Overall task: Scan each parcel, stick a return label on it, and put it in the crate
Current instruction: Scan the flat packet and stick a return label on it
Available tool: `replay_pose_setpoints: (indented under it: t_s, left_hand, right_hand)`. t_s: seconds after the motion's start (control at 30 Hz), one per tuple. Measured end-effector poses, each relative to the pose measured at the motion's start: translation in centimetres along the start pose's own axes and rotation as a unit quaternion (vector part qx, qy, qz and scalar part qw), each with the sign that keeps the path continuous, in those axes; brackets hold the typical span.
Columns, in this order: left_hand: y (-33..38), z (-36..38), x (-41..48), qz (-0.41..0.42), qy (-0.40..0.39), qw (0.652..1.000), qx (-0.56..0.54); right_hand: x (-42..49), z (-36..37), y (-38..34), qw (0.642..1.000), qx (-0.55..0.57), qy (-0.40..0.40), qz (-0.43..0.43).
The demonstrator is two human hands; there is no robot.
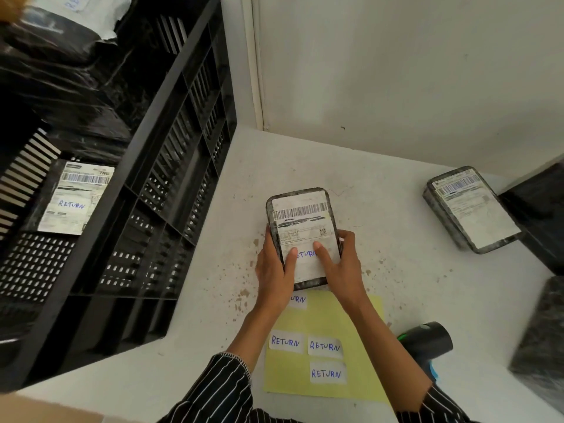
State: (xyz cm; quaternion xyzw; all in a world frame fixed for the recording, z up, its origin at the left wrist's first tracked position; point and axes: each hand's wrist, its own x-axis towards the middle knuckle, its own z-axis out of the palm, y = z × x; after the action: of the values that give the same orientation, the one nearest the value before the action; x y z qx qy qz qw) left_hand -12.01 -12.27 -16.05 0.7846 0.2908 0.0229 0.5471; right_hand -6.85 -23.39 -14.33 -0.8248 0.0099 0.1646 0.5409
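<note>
Black plastic-wrapped rectangular parcel (300, 215) gripped by left hand (273, 270) and right hand (343, 267), pressing white return label (306, 254).

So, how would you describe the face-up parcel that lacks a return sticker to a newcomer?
Look at the white table right of the black crate. Toward its far right edge lies a dark-wrapped parcel. Unlike the held parcel, its white label has no blue RETURN sticker.
</note>
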Motion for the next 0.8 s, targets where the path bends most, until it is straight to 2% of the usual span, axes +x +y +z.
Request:
replay_pose_setpoints:
  t_s: [0.07, 0.2, 0.37, 0.6, 0.67, 0.8]
  left_hand:
    - [1.2, -0.6, -0.3, 0.020, -0.016, 0.998, -0.057]
    - [3.7, -2.1, -0.6, 0.042, -0.028, 0.995, -0.084]
    - [6.8, -4.2, -2.1, 0.082, -0.032, 0.989, -0.119]
    - [10.4, -10.4, -5.8, 0.124, -0.175, 0.971, -0.108]
    - [11.6, -12.3, -7.1, 0.134, -0.170, 0.971, -0.101]
    - [13.1, -15.8, -9.1, 0.164, -0.108, 0.972, -0.128]
  right_hand:
    - [-0.6, -0.1, -0.6, 0.999, 0.027, 0.023, -0.003]
    - [-1.8, -0.4, -2.6, 0.995, 0.071, 0.071, -0.022]
    - [-3.7, -1.0, -5.7, 0.990, 0.093, 0.083, -0.062]
    - [-7.0, -2.9, -10.1, 0.986, 0.118, 0.025, -0.114]
    - [-8.2, -3.2, -11.6, 0.983, 0.125, 0.001, -0.135]
    - [-10.3, -3.0, -15.2, 0.975, 0.120, -0.039, -0.185]
